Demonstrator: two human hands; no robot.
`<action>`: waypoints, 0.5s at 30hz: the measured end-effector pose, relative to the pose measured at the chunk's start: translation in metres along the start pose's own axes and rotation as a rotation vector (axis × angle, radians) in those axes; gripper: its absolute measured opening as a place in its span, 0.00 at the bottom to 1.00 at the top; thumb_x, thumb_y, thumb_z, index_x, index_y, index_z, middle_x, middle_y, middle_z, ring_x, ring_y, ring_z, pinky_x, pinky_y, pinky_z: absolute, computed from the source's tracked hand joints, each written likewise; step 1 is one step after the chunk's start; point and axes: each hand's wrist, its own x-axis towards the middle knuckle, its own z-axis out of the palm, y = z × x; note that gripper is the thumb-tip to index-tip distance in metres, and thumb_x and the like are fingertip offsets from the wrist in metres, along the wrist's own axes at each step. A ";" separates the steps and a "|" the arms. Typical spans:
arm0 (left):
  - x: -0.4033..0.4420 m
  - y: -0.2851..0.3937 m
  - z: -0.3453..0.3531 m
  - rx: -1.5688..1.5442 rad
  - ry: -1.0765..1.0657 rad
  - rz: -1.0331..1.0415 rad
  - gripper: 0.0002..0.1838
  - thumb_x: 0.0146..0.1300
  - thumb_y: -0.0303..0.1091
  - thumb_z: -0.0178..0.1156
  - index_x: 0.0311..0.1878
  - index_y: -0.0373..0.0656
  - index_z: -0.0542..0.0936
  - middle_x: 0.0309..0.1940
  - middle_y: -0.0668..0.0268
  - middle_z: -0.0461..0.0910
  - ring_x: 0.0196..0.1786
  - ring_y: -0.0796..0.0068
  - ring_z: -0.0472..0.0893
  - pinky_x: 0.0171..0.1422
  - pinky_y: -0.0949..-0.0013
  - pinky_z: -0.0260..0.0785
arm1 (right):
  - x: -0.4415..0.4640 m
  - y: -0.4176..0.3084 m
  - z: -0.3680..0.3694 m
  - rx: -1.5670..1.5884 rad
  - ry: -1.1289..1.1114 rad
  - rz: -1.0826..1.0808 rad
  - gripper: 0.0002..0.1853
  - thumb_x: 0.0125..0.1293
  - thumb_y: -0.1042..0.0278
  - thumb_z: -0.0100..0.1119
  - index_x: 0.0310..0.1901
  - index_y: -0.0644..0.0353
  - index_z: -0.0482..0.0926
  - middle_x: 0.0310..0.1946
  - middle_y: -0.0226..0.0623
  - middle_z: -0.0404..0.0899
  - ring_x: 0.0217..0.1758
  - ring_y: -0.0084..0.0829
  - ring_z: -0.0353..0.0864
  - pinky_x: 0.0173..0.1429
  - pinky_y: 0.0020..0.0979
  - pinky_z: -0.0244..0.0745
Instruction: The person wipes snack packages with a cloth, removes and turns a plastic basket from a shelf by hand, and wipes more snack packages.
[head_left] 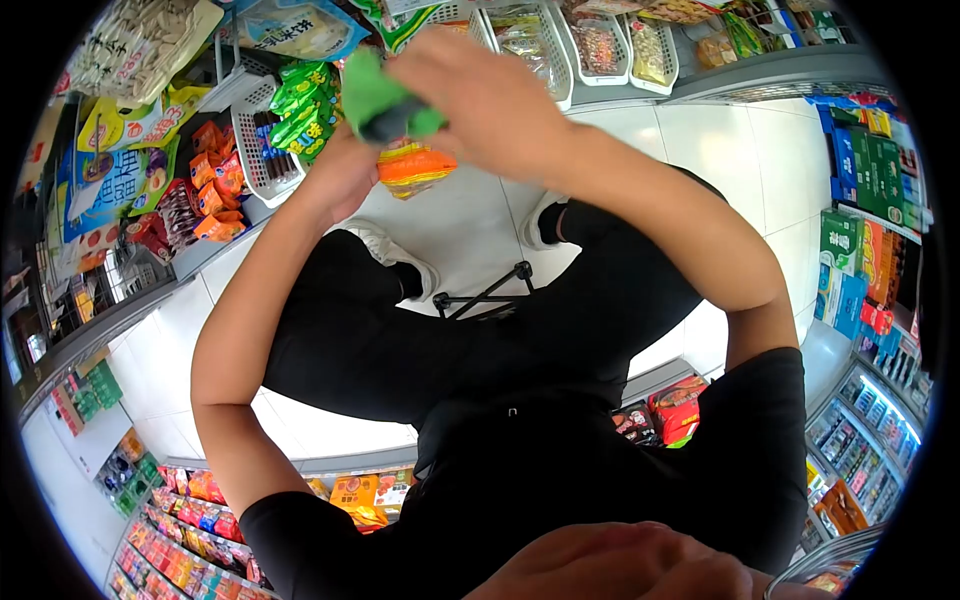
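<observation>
In the head view my right hand is closed on a green cloth with a dark patch, smeared by motion. My left hand is close beside it, its fingers partly hidden behind the cloth. An orange and yellow snack packet hangs at the left fingers, which look closed on its edge. Left of the hands, green snack packets fill the end of a white basket.
A shelf of bagged snacks runs along the front, with white baskets near its edge. Orange packets lie on the left. Between my shoes stands a black folding frame on the tiled floor. Stocked shelves also stand behind and right.
</observation>
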 end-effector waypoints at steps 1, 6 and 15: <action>-0.003 0.004 0.001 -0.051 -0.002 -0.015 0.21 0.77 0.40 0.61 0.66 0.41 0.75 0.60 0.63 0.81 0.59 0.72 0.83 0.64 0.64 0.78 | -0.006 -0.001 0.007 0.022 -0.034 -0.046 0.30 0.50 0.72 0.75 0.58 0.53 0.78 0.51 0.33 0.77 0.56 0.40 0.80 0.44 0.39 0.83; -0.011 -0.001 0.006 0.060 -0.054 -0.036 0.19 0.76 0.37 0.62 0.64 0.41 0.77 0.56 0.65 0.84 0.57 0.76 0.84 0.62 0.65 0.79 | -0.018 0.002 0.014 0.115 -0.113 -0.061 0.28 0.49 0.73 0.75 0.55 0.51 0.79 0.51 0.29 0.77 0.56 0.38 0.80 0.46 0.38 0.84; -0.008 -0.017 0.006 -0.035 -0.075 -0.012 0.20 0.75 0.35 0.64 0.64 0.36 0.76 0.55 0.62 0.83 0.58 0.74 0.83 0.63 0.65 0.77 | -0.006 0.040 0.006 0.135 -0.032 -0.188 0.25 0.49 0.76 0.74 0.52 0.54 0.81 0.50 0.31 0.78 0.54 0.40 0.81 0.50 0.39 0.81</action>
